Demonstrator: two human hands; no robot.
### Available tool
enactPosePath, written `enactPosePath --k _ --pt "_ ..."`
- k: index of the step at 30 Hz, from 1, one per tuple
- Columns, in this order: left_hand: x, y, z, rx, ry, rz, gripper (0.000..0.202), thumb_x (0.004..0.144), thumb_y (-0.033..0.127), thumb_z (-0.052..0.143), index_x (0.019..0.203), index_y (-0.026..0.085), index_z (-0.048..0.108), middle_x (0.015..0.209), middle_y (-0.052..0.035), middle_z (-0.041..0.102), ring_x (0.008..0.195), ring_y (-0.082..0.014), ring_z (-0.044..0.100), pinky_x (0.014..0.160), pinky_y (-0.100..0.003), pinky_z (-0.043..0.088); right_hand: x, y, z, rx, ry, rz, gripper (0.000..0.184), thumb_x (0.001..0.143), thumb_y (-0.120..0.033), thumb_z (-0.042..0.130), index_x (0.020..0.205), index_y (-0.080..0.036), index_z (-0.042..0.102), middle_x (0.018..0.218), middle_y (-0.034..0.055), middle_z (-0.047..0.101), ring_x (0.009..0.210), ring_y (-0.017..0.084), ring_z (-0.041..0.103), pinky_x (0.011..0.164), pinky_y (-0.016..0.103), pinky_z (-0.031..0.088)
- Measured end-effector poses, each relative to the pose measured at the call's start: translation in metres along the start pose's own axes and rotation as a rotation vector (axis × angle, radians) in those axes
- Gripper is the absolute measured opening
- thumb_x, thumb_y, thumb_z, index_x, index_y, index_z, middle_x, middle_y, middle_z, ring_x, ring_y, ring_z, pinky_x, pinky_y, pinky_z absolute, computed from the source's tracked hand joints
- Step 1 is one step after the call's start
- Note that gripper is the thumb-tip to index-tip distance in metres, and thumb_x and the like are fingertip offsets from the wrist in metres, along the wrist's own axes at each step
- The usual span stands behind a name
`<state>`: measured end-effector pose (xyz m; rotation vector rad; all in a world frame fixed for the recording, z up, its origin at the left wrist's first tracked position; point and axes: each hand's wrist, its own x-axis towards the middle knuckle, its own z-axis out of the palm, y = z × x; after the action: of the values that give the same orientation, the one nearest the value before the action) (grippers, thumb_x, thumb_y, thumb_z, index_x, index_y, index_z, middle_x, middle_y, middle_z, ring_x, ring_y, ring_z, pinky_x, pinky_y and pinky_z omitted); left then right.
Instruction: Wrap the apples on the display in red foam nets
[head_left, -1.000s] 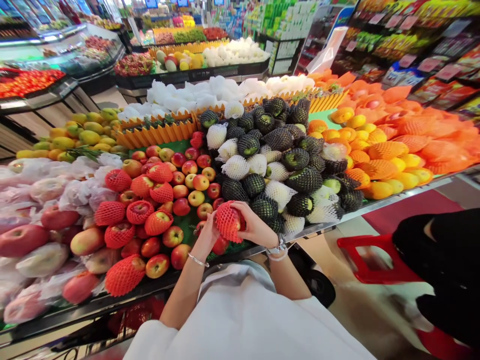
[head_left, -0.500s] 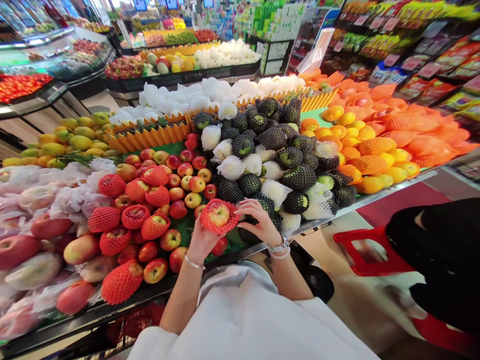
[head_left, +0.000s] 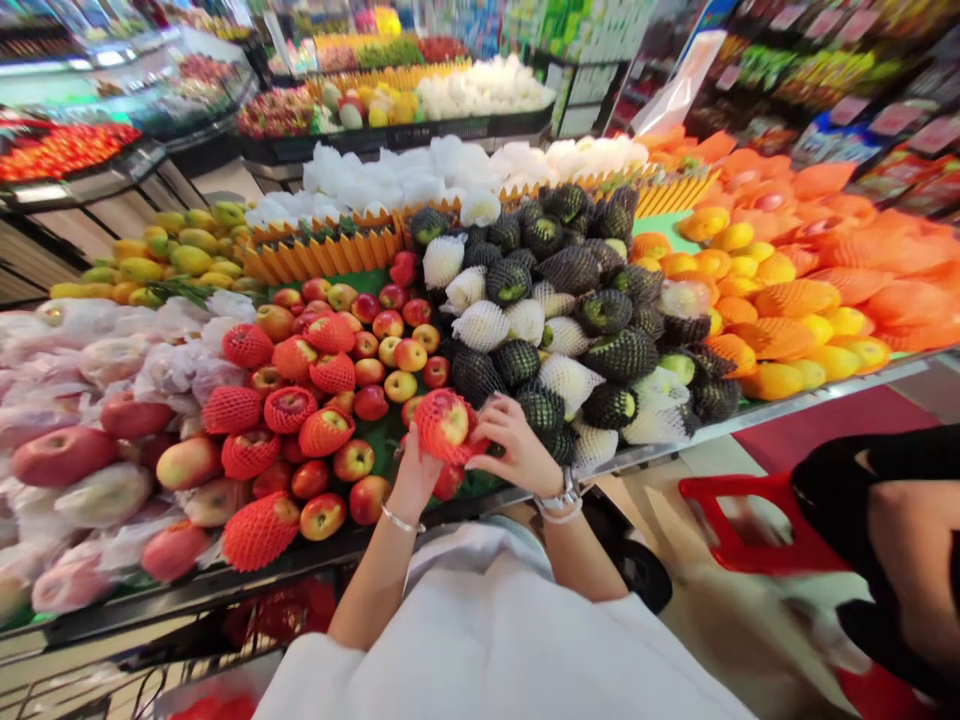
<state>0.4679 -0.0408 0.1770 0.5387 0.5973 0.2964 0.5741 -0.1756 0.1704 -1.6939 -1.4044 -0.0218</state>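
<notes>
An apple (head_left: 454, 424) in a red foam net is held up over the front of the fruit stand. My left hand (head_left: 415, 475) is closed around it from below and the left. My right hand (head_left: 514, 445) pinches the right side of the red foam net (head_left: 427, 420) with its thumb and fingers. The net wraps the apple's sides, and the yellow-red top shows. Loose apples (head_left: 354, 460) and netted apples (head_left: 326, 430) lie to the left of my hands. Just beyond my right hand are fruits in black nets (head_left: 540, 408) and white nets (head_left: 570, 380).
Plastic-wrapped fruit (head_left: 105, 495) fills the stand's left end. Orange-netted and yellow fruit (head_left: 795, 300) lies at right. The stand's metal edge (head_left: 675, 440) runs before me. A person in black (head_left: 862, 500) is at the right by a red plastic stool (head_left: 735, 520). A wire cart (head_left: 90, 670) stands lower left.
The apple has turned slightly between my hands. My right fingers have moved from beside the net onto its edge. The view has shifted, and more of the person at right shows.
</notes>
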Motion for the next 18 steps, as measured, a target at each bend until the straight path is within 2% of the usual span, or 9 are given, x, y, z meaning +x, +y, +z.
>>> enactPosePath --k 2,5,7,9,12,14,16,18 --pt "-0.001 -0.002 -0.002 -0.008 0.030 -0.014 0.053 0.101 0.035 0.021 0.103 0.013 0.069 0.113 -0.0089 0.067 0.110 -0.0199 0.062 0.113 -0.039 0.035 0.000 0.000 0.006 0.087 0.024 -0.036 0.026 0.079 -0.042 0.071 0.079 -0.020 0.056 0.083 0.0032 0.060 0.096 0.022 0.049 0.108 0.051 0.029" --pt "0.001 -0.003 -0.005 -0.029 -0.002 0.023 0.052 0.101 0.035 0.022 0.106 0.013 0.068 0.117 -0.0095 0.065 0.111 -0.0199 0.061 0.114 -0.040 0.033 -0.002 0.001 0.016 0.187 0.117 -0.094 0.021 0.081 -0.029 0.070 0.080 -0.021 0.051 0.088 0.0015 0.065 0.106 0.022 0.051 0.109 0.053 0.029" --pt "0.001 -0.002 -0.005 -0.029 -0.016 0.033 0.051 0.101 0.037 0.023 0.106 0.014 0.069 0.116 -0.0103 0.065 0.110 -0.0212 0.061 0.112 -0.042 0.034 -0.004 0.000 0.021 0.217 0.186 -0.132 0.015 0.084 -0.019 0.065 0.083 -0.023 0.051 0.086 -0.0004 0.067 0.107 0.022 0.053 0.108 0.053 0.030" --pt "0.000 -0.001 -0.004 -0.031 -0.010 0.039 0.053 0.101 0.037 0.022 0.105 0.013 0.069 0.115 -0.0108 0.066 0.108 -0.0213 0.062 0.111 -0.041 0.036 -0.005 -0.001 0.026 0.255 0.236 -0.142 0.016 0.083 -0.017 0.065 0.091 -0.024 0.054 0.088 0.0004 0.066 0.103 0.021 0.055 0.106 0.053 0.034" --pt "-0.001 -0.001 -0.001 -0.052 0.037 0.067 0.055 0.102 0.034 0.019 0.103 0.012 0.069 0.112 -0.0112 0.067 0.105 -0.0188 0.062 0.106 -0.035 0.041 -0.005 -0.002 0.035 0.255 0.304 -0.068 0.029 0.081 -0.024 0.069 0.107 -0.025 0.056 0.096 0.0060 0.062 0.102 0.023 0.055 0.095 0.048 0.046" --pt "-0.001 -0.002 -0.001 -0.067 0.058 0.079 0.055 0.102 0.036 0.019 0.103 0.012 0.068 0.109 -0.0107 0.067 0.098 -0.0176 0.064 0.099 -0.032 0.046 -0.004 -0.003 0.043 0.153 0.346 -0.028 0.028 0.083 -0.026 0.066 0.110 -0.027 0.057 0.096 0.0071 0.061 0.102 0.024 0.055 0.091 0.048 0.048" --pt "-0.002 -0.003 0.000 -0.079 0.070 0.089 0.054 0.102 0.040 0.020 0.107 0.013 0.066 0.108 -0.0096 0.068 0.091 -0.0170 0.065 0.090 -0.030 0.050 -0.003 -0.003 0.053 0.071 0.424 0.004 0.037 0.085 -0.027 0.064 0.120 -0.029 0.053 0.112 0.0091 0.058 0.113 0.026 0.052 0.098 0.052 0.044" --pt "-0.003 -0.003 0.001 -0.091 0.093 0.089 0.053 0.101 0.043 0.022 0.114 0.014 0.064 0.110 -0.0091 0.067 0.090 -0.0173 0.065 0.086 -0.029 0.051 -0.003 -0.003 0.064 0.128 0.469 0.064 0.062 0.084 -0.032 0.065 0.139 -0.029 0.036 0.141 0.0122 0.039 0.133 0.028 0.038 0.110 0.055 0.033"
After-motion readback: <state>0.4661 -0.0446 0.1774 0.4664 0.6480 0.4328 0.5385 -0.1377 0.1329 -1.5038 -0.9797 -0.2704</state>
